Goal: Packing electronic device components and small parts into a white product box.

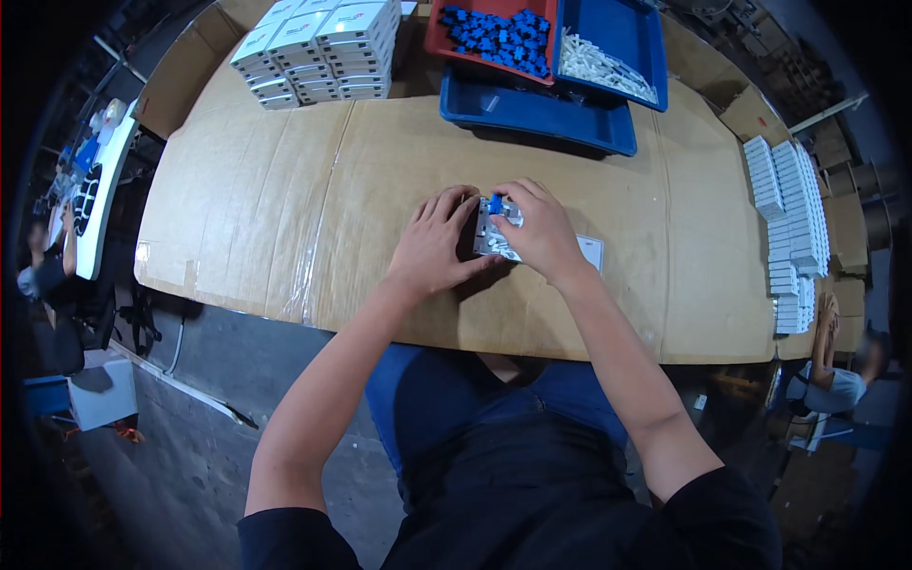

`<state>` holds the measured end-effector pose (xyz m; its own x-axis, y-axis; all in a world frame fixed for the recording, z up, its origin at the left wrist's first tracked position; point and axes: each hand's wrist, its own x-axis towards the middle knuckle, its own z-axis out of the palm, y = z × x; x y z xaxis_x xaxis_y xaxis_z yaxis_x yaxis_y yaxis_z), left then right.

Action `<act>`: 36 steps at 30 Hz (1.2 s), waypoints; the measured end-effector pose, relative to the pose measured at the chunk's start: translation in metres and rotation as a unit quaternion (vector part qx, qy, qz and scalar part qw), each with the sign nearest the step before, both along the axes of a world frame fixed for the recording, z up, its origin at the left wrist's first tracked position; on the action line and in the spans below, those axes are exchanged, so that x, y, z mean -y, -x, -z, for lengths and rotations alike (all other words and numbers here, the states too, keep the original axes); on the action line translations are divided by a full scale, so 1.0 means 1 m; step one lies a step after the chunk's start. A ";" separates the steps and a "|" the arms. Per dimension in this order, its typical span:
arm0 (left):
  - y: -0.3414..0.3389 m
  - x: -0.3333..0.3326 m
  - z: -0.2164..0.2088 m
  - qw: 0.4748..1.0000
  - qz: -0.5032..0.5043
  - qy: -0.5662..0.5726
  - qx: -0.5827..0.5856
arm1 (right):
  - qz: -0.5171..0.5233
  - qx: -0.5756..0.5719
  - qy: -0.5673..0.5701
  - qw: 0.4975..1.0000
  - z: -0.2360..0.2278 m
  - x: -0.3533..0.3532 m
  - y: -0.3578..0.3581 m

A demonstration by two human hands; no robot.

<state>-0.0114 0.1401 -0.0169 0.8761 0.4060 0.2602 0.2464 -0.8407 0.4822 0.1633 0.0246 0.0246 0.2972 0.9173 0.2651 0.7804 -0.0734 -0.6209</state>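
Observation:
On the cardboard-covered table in front of me lies a small open white plastic housing (498,245) with white parts inside. My left hand (432,239) wraps its left side, fingers at the far edge and thumb along the near edge. Above the housing's far part, my right hand (543,228) pinches a small blue plastic piece (495,203) between thumb and fingers. Whether that piece is seated in the housing or just touches it, I cannot tell. Beside my right wrist, partly covered by it, is a flat white panel (591,253).
Farther off stand a red bin (436,38) of blue pieces (503,40), a blue bin (657,57) of white parts (603,66) and a blue tray (532,124). White boxes (328,43) are stacked far left, more (793,218) at the right edge. Other people sit at both sides.

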 end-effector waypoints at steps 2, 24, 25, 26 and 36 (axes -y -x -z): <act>0.001 0.001 -0.002 1.000 0.001 -0.001 -0.003 | -0.002 -0.001 0.017 1.000 0.004 -0.001 -0.001; -0.003 -0.002 -0.010 0.999 0.005 0.035 -0.005 | 0.002 0.102 0.002 0.995 0.017 0.008 0.014; -0.005 -0.003 -0.012 0.999 0.010 0.035 -0.002 | 0.008 0.157 0.015 0.987 0.014 0.009 0.016; -0.005 -0.003 -0.012 0.999 0.013 0.035 0.000 | 0.011 0.158 0.015 0.987 0.013 0.009 0.017; -0.001 0.003 -0.010 0.999 -0.021 0.041 0.029 | 0.084 -0.062 0.101 0.989 -0.022 0.079 -0.052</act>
<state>-0.0107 0.1367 -0.0067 0.8418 0.4641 0.2755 0.2500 -0.7877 0.5631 0.2156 -0.0547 0.0463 0.4696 0.8823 0.0331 0.6650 -0.3287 -0.6706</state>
